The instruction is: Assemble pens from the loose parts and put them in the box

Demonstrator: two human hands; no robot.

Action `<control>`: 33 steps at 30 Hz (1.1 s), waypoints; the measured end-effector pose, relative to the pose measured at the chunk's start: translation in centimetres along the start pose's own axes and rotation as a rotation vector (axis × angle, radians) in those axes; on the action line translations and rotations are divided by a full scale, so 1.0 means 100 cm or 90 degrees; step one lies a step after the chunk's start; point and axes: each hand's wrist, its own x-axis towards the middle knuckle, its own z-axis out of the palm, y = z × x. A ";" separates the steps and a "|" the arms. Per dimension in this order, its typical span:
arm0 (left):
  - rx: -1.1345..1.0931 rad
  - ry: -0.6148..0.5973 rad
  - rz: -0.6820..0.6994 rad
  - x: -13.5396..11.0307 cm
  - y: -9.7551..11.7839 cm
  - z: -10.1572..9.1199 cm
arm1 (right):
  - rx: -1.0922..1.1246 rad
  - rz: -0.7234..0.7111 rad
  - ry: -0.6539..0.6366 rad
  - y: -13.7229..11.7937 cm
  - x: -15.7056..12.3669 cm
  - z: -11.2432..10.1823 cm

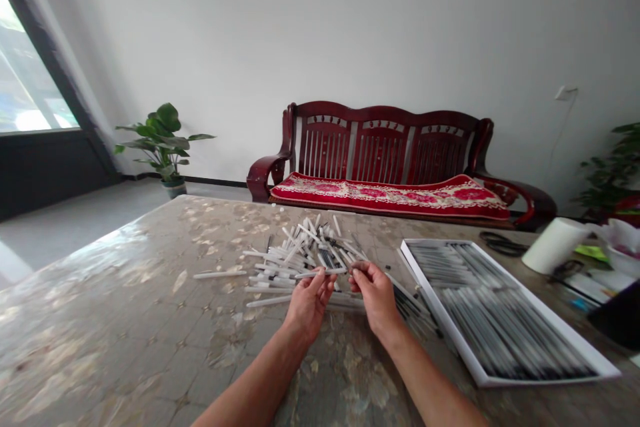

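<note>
My left hand (309, 303) pinches a white pen barrel (334, 271) between thumb and fingers, its free end pointing right. Close by on that side, my right hand (376, 292) has its thumb and fingertips pressed together; what they hold, if anything, is too small to make out. Just beyond both hands spreads a loose pile of white pen parts (285, 255), some with dark pieces among them. A single white barrel (220, 275) lies apart to the left. Dark-tipped clear pens (407, 307) lie beside my right wrist.
To the right, a shallow white box (470, 377) holds rows of clear, dark-tipped pens. Past it are black-handled scissors (503, 243), a white paper roll (555, 245) and a dark object (620, 317). A wooden bench (383, 147) stands behind the patterned table (125, 327).
</note>
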 end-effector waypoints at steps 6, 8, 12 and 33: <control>-0.023 0.038 0.021 0.004 0.000 -0.002 | -0.295 -0.099 -0.010 0.015 0.009 -0.013; -0.036 0.040 0.031 0.005 0.001 -0.004 | -0.423 -0.165 -0.049 0.015 0.010 -0.016; -0.056 0.049 0.052 0.006 0.005 -0.005 | -0.555 -0.175 -0.127 0.008 0.007 -0.014; -0.097 0.070 0.101 0.013 0.013 -0.007 | -0.895 -0.214 -0.304 -0.011 0.048 0.041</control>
